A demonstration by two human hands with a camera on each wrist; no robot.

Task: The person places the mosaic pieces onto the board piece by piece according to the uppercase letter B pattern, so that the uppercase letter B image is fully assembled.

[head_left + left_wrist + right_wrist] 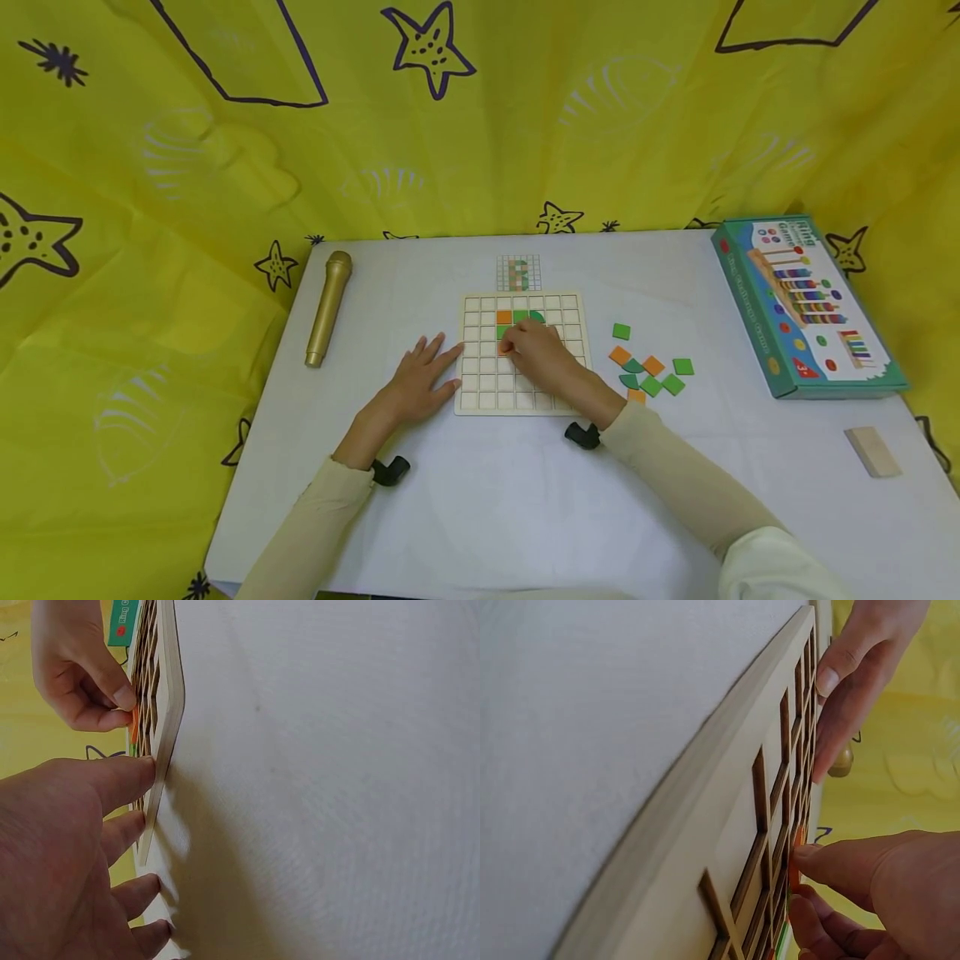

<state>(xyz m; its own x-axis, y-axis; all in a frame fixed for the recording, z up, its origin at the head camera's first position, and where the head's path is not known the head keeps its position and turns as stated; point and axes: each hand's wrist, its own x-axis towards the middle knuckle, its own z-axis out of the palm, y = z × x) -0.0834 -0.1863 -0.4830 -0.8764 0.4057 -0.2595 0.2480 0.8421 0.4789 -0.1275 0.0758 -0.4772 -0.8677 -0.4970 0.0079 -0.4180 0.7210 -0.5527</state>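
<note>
A pale wooden grid board [480,411] lies on the white-covered table. My right hand [542,354] is over its middle, pinching an orange tile [795,862] between thumb and fingers, close over the cells. Thumb and fingertips of my left hand [416,379] touch the board's left edge, fingers spread. In the upper cells sit an orange square tile [504,317], a green square tile [521,317] and a dark green curved tile [537,317]. Another green tile [502,332] shows below the orange one, partly covered by my right hand.
Several loose orange and green tiles [652,385] lie right of the board. A small pattern card [517,273] is behind it. A gold microphone [328,308] lies at left; a game box [810,308] and wooden block [872,452] at right. Yellow cloth [480,150] hangs behind.
</note>
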